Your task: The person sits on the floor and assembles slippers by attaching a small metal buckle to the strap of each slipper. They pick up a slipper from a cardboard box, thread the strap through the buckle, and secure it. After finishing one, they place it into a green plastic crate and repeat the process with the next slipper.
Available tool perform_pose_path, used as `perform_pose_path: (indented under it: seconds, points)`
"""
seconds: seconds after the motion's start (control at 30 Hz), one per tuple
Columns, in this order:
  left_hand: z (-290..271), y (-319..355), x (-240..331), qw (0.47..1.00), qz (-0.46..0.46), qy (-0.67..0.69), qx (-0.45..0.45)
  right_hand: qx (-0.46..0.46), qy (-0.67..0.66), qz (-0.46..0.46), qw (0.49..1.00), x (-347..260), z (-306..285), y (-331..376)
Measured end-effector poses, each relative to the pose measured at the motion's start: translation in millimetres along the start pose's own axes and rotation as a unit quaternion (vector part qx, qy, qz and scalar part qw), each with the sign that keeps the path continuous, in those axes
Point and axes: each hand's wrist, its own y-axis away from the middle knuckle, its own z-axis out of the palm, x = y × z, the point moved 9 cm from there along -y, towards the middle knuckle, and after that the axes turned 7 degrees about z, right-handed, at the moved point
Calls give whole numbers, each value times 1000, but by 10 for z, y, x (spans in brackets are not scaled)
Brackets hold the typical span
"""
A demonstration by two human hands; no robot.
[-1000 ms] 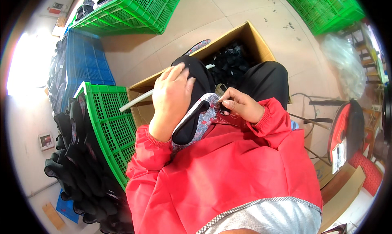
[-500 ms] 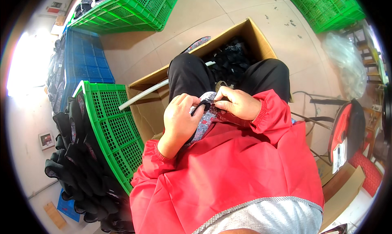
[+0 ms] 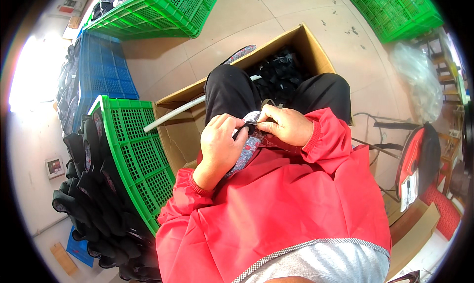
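1. The left hand (image 3: 219, 147) cupped a patterned insole (image 3: 248, 144) over the lap, fingers curled shut on it; 
2. The right hand (image 3: 286, 127) pinched its far end; 
3. A cardboard box (image 3: 316, 56) of dark pieces stood beyond the knees; a green crate (image 3: 136, 150) lay left.
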Motion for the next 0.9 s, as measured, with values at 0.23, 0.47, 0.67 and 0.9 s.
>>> perform_pose_path:
  seconds: [0.23, 0.47, 0.67, 0.9]
  points:
    - [19, 7, -8, 1000, 0, 3, -7, 6, -38, 8, 999, 73, 55, -16]
    - [63, -92, -73, 998, -28, -9, -57, 139, -370, 29, 918, 474, 59, -66]
    - [182, -183, 151, 966, 197, 9, -170, 101, -523, 85, 842, 494, 143, 77]
    - [206, -280, -159, 978, 66, 132, -150, 87, -509, 15, 856, 314, 146, 126]
